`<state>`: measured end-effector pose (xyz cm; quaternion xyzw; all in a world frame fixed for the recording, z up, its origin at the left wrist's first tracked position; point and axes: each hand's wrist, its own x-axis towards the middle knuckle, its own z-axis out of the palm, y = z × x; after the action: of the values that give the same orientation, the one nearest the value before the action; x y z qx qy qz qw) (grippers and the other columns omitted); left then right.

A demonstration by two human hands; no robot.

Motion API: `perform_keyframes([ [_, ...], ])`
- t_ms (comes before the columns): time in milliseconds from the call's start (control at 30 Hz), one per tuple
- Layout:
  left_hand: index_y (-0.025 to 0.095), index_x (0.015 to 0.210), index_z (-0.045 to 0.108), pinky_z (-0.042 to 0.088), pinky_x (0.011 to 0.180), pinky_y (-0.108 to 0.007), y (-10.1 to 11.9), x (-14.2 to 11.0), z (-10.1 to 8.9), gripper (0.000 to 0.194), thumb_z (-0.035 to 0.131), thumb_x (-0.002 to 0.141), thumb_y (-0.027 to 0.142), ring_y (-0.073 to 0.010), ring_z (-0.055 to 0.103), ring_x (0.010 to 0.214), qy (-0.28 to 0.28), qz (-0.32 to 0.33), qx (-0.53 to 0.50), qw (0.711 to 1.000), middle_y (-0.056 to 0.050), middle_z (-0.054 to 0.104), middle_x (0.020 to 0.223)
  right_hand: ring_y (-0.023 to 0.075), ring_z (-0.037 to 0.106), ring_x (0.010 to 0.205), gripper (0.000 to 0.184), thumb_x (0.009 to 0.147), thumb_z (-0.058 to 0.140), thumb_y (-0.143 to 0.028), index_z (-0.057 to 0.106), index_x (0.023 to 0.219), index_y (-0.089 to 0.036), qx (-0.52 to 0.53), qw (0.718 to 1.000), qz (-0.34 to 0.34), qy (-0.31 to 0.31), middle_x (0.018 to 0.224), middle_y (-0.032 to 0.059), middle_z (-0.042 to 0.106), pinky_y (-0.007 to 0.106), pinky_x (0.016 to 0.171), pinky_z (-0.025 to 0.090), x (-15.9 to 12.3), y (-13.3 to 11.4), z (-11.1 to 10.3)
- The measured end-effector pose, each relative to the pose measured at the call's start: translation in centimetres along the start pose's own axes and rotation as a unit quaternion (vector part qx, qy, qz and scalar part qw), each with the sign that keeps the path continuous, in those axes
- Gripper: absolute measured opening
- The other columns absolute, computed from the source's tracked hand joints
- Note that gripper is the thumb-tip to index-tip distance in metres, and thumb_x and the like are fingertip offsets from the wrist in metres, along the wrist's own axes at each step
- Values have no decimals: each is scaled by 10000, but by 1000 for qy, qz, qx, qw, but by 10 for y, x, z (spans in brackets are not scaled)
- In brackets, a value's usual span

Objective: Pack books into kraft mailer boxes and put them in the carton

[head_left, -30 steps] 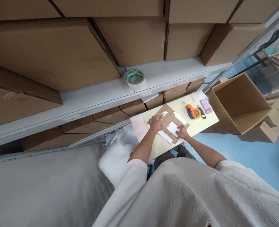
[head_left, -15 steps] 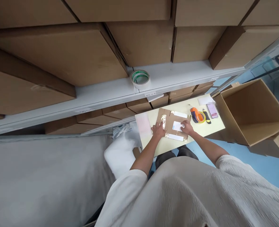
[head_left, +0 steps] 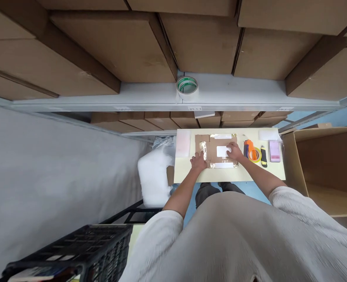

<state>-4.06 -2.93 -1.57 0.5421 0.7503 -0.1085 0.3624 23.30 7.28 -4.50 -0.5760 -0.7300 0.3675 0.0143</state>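
A flat cardboard package lies on a pale yellow tabletop, with shiny clear tape and white strips along its upper and lower edges. My left hand rests on its lower left part, fingers spread beside a patch of shiny tape. A small white label sits over the middle of the package. At the label's right edge, my right hand has its fingers bent together on it; the fingertips are partly hidden.
Right of the package lie an orange tape dispenser, a black-and-yellow cutter and a phone. A large open carton stands at the right. A tape roll sits on the shelf of boxes; a black crate is lower left.
My view has turned, so the table and shelf now look level and the black crate shows lower left. Both hands stay on the package, with little shift against it.
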Motion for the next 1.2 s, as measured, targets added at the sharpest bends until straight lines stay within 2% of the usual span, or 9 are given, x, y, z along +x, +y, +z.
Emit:
perform_keyframes([
  [167,269,1602,482,325,1269,-576,0,18,-6,716,667,917,365,-450,375,1595,34,3,-99,995,-167,238,1818,383,345,1588,558,870,633,-229,654,1424,-167,14,998,65,18,1684,163,398,492,1332,337,-3,-1,-4],
  [267,293,1606,496,331,1283,-582,1,38,-16,731,697,907,373,-450,365,1614,54,7,-143,988,-142,211,1842,398,382,1557,596,849,647,-230,628,1441,-169,19,994,104,8,1668,173,384,496,1316,364,-3,-5,-6],
  [367,286,1632,486,357,1265,-611,1,56,-24,777,721,895,360,-484,376,1604,42,-2,-151,988,-161,200,1845,386,451,1491,599,828,662,-248,625,1424,-200,31,990,134,-1,1612,160,414,488,1260,436,0,-9,-6],
  [500,276,1616,522,377,1245,-622,3,68,-28,779,776,884,356,-507,406,1571,40,-1,-155,987,-179,208,1838,373,478,1454,590,801,685,-273,637,1386,-212,41,986,163,2,1539,151,439,470,1249,439,4,-13,-2],
  [633,255,1606,550,428,1183,-628,1,70,-31,754,782,892,321,-513,480,1500,46,-4,-147,988,-225,330,1769,384,484,1437,572,762,727,-306,663,1326,-235,58,980,187,27,1454,140,474,489,1225,455,8,-15,4],
  [733,281,1590,582,453,1160,-596,-4,70,-34,740,784,880,343,-486,535,1453,49,-10,-149,988,-204,459,1682,393,508,1402,541,763,727,-324,674,1295,-240,65,975,207,53,1433,145,517,521,1195,469,11,-17,5],
  [867,310,1560,614,419,1216,-566,-9,67,-38,700,749,875,363,-440,472,1532,45,10,-147,988,-150,542,1632,347,600,1280,445,785,682,-286,686,1226,-231,69,970,218,82,1344,136,627,493,1118,512,15,-21,2],
  [1033,274,1573,594,407,1264,-472,-8,61,-37,750,757,841,311,-377,485,1553,27,49,-167,984,-139,496,1686,304,643,1171,314,804,657,-245,671,1118,-248,79,966,227,94,1239,101,692,449,1048,527,16,-32,1],
  [1200,262,1588,567,361,1323,-436,-11,58,-34,756,731,850,246,-341,401,1627,34,83,-161,983,-114,404,1764,264,647,1027,212,824,593,-202,605,1031,-250,87,957,230,156,1155,92,687,416,977,540,12,-33,-6],
])
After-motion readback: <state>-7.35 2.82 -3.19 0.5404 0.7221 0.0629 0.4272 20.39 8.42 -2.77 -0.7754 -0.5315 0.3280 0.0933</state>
